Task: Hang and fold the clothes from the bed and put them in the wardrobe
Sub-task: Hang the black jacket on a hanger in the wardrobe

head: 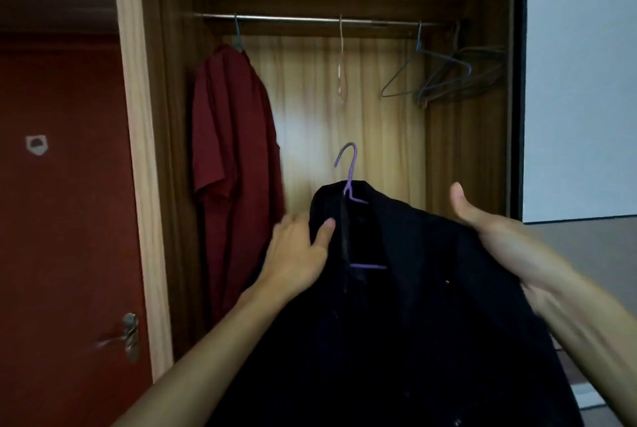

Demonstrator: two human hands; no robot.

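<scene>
A black shirt (406, 306) hangs on a purple hanger (349, 171), held up in front of the open wardrobe (465, 158). My left hand (300, 251) grips the shirt's left shoulder, thumb over the cloth. My right hand (482, 216) holds the right shoulder from behind, thumb raised and fingers hidden by the cloth. The hanger's hook points up, well below the metal rail (310, 18). A dark red shirt (234, 158) hangs at the rail's left end.
A thin pale hanger (341, 61) hangs mid-rail and several dark empty hangers (448, 75) bunch at the right end. A red door (65, 220) with a metal handle (129, 337) stands left of the wardrobe. A white wall (582, 82) is on the right.
</scene>
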